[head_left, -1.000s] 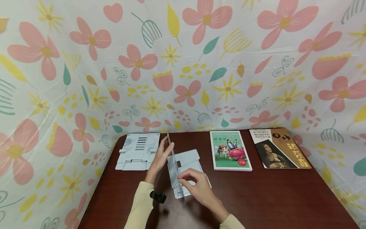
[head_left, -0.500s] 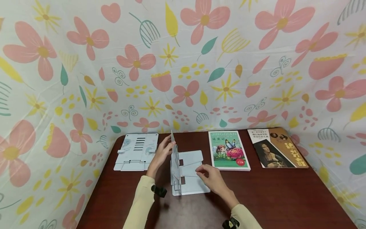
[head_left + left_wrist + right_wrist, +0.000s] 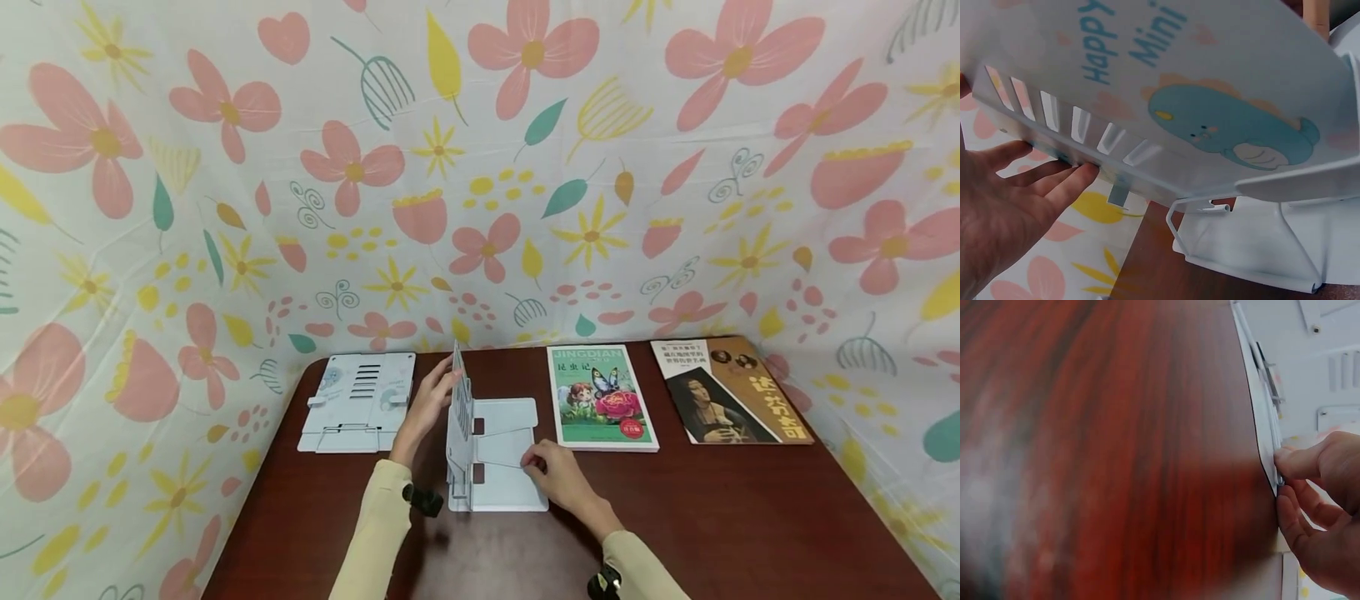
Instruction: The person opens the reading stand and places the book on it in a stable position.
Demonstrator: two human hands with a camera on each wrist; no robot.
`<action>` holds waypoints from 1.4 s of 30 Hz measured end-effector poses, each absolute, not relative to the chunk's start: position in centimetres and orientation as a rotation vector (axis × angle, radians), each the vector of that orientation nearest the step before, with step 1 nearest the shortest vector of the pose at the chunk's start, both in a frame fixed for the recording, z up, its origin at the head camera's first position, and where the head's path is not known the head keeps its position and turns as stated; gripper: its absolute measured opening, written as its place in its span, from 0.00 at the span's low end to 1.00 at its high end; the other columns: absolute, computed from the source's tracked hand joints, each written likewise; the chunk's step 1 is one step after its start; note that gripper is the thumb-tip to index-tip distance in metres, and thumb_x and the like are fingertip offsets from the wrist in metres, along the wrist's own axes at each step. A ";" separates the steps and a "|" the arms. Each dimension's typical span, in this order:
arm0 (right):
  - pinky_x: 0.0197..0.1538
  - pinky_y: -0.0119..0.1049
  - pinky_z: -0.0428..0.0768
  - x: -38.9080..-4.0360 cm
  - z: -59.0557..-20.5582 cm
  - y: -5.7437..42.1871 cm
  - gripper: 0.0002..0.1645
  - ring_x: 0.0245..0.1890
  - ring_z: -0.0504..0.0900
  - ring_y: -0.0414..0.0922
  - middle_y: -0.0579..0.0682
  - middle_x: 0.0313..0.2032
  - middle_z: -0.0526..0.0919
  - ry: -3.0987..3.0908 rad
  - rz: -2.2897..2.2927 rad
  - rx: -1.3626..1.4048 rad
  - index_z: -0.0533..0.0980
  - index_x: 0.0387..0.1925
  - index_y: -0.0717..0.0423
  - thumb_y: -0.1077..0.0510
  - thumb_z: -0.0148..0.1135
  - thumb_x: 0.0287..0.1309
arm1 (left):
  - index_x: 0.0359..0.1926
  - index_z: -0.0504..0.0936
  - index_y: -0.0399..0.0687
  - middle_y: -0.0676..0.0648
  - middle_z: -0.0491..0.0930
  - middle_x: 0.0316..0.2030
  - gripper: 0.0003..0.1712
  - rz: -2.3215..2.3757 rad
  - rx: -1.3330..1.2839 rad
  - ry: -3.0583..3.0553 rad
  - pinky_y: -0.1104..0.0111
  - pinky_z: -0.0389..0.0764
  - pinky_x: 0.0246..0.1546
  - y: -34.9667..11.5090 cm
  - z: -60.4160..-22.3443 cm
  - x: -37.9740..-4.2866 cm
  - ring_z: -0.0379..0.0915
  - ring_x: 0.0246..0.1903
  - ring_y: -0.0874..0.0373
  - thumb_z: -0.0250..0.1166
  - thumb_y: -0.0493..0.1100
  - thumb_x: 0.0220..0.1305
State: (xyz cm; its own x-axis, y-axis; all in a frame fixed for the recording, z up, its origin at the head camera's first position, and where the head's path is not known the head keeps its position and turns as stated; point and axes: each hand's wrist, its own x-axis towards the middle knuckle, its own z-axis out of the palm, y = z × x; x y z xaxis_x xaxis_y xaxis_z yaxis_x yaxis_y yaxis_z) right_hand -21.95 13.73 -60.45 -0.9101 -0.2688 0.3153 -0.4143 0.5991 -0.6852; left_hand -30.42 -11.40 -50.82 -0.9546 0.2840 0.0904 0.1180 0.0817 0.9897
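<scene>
A white folding book stand stands part-opened mid-table, its flat base (image 3: 506, 493) on the wood and its slotted panel (image 3: 461, 400) raised nearly upright. At the panel's far upper edge my left hand (image 3: 427, 404) holds it, fingers along the edge and thumb opposite. The left wrist view shows the panel's printed face, with a blue dinosaur (image 3: 1235, 125) and lettering, above a bent wire support (image 3: 1175, 225). My right hand (image 3: 558, 473) is at the base's right edge. Its thumb and fingertips (image 3: 1291, 464) pinch a thin part there in the right wrist view.
To the left lies a second white book stand (image 3: 352, 392), folded flat. A green-covered book (image 3: 600, 417) and a brown-and-white book (image 3: 738, 404) lie at the right. Behind the dark wooden table (image 3: 697, 525) hangs a flower-printed cloth (image 3: 525, 192).
The stand has turned so its base faces right, and the panel leans more upright. My right hand moved right from beside the panel to the base's right edge; my left hand kept the panel.
</scene>
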 end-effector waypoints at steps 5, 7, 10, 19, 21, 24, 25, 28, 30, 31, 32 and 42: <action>0.31 0.27 0.75 -22.0 -60.3 13.5 0.10 0.27 0.72 0.33 0.43 0.25 0.76 -2.687 1.126 0.536 0.82 0.26 0.53 0.69 0.70 0.56 | 0.79 0.56 0.48 0.34 0.61 0.74 0.36 1.982 0.381 2.264 0.37 0.65 0.68 -11.1 -51.0 -30.2 0.59 0.73 0.37 0.49 0.55 0.78; 0.30 0.27 0.74 -22.0 -60.2 13.4 0.10 0.26 0.71 0.33 0.43 0.25 0.75 -2.705 1.071 0.524 0.81 0.25 0.53 0.69 0.70 0.56 | 0.79 0.56 0.48 0.34 0.60 0.75 0.36 1.974 0.379 2.279 0.36 0.64 0.68 -11.0 -51.0 -30.1 0.58 0.74 0.37 0.49 0.55 0.78; 0.28 0.27 0.71 -21.9 -60.1 13.3 0.10 0.25 0.69 0.34 0.43 0.24 0.73 -2.719 1.008 0.498 0.80 0.24 0.53 0.68 0.71 0.55 | 0.79 0.56 0.48 0.35 0.59 0.76 0.35 1.974 0.383 2.300 0.35 0.64 0.67 -10.9 -51.1 -30.2 0.57 0.74 0.37 0.48 0.55 0.78; 0.29 0.28 0.68 -21.9 -60.2 13.8 0.09 0.25 0.66 0.35 0.44 0.25 0.71 -2.788 1.140 0.503 0.79 0.26 0.54 0.68 0.66 0.61 | 0.80 0.53 0.47 0.34 0.58 0.76 0.35 1.941 0.416 2.371 0.36 0.67 0.66 -10.5 -51.3 -29.7 0.59 0.72 0.35 0.44 0.56 0.80; 0.29 0.28 0.68 -21.9 -60.3 14.0 0.09 0.25 0.66 0.34 0.44 0.26 0.71 -2.791 1.167 0.513 0.79 0.27 0.54 0.67 0.65 0.62 | 0.80 0.53 0.46 0.33 0.57 0.76 0.35 1.924 0.427 2.379 0.36 0.66 0.67 -10.4 -50.8 -29.4 0.58 0.73 0.35 0.43 0.55 0.80; 0.30 0.28 0.69 -22.0 -60.6 14.1 0.08 0.26 0.66 0.34 0.44 0.26 0.71 -2.772 1.174 0.528 0.79 0.29 0.54 0.67 0.65 0.63 | 0.80 0.52 0.45 0.33 0.56 0.77 0.34 1.904 0.452 2.400 0.36 0.64 0.68 -10.3 -50.7 -29.4 0.56 0.74 0.35 0.41 0.54 0.82; 0.30 0.28 0.69 -22.0 -60.7 14.2 0.07 0.26 0.67 0.34 0.44 0.27 0.72 -2.755 1.169 0.539 0.79 0.29 0.54 0.67 0.66 0.62 | 0.80 0.52 0.45 0.33 0.56 0.77 0.34 1.901 0.461 2.406 0.37 0.63 0.69 -10.3 -50.7 -29.4 0.55 0.74 0.35 0.41 0.53 0.82; 0.31 0.29 0.70 -22.0 -61.0 14.3 0.06 0.28 0.68 0.34 0.43 0.28 0.72 -2.706 1.130 0.582 0.78 0.31 0.54 0.66 0.66 0.63 | 0.80 0.53 0.46 0.35 0.57 0.76 0.33 1.898 0.468 2.443 0.39 0.61 0.71 -10.1 -51.1 -29.8 0.57 0.74 0.37 0.41 0.54 0.82; 0.32 0.29 0.71 -22.0 -61.2 14.5 0.05 0.29 0.68 0.35 0.43 0.29 0.72 -2.671 1.108 0.616 0.77 0.32 0.55 0.65 0.65 0.64 | 0.80 0.54 0.47 0.35 0.59 0.76 0.33 1.878 0.475 2.483 0.41 0.61 0.71 -9.8 -51.1 -29.9 0.58 0.74 0.38 0.42 0.55 0.82; 0.33 0.30 0.71 -21.9 -61.2 14.5 0.05 0.29 0.69 0.35 0.43 0.29 0.72 -2.660 1.103 0.623 0.77 0.33 0.55 0.64 0.65 0.65 | 0.80 0.55 0.48 0.36 0.60 0.75 0.33 1.866 0.472 2.496 0.41 0.61 0.71 -9.7 -51.0 -29.9 0.59 0.73 0.38 0.42 0.55 0.82; 0.33 0.30 0.71 -21.9 -61.3 14.6 0.05 0.29 0.69 0.34 0.43 0.29 0.72 -2.652 1.100 0.626 0.76 0.33 0.55 0.63 0.65 0.65 | 0.80 0.55 0.49 0.35 0.61 0.75 0.33 1.852 0.465 2.510 0.41 0.62 0.71 -9.5 -51.0 -29.9 0.60 0.73 0.38 0.42 0.56 0.81; 0.32 0.29 0.71 -21.8 -61.8 14.7 0.04 0.29 0.69 0.33 0.42 0.29 0.72 -2.588 1.123 0.657 0.77 0.33 0.56 0.64 0.65 0.65 | 0.79 0.57 0.54 0.41 0.64 0.74 0.37 1.656 0.429 2.629 0.44 0.67 0.69 -7.2 -50.3 -29.5 0.63 0.72 0.40 0.47 0.62 0.77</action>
State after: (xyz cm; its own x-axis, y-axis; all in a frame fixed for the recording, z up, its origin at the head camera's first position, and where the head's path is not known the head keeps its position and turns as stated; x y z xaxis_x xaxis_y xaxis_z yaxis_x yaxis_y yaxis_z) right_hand -21.79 14.73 -61.82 -0.8689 -0.3051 0.3897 -0.4930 0.6024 -0.6277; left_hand -29.49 -7.20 -50.30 -0.9626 0.2318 0.1402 0.2265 0.4050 0.8858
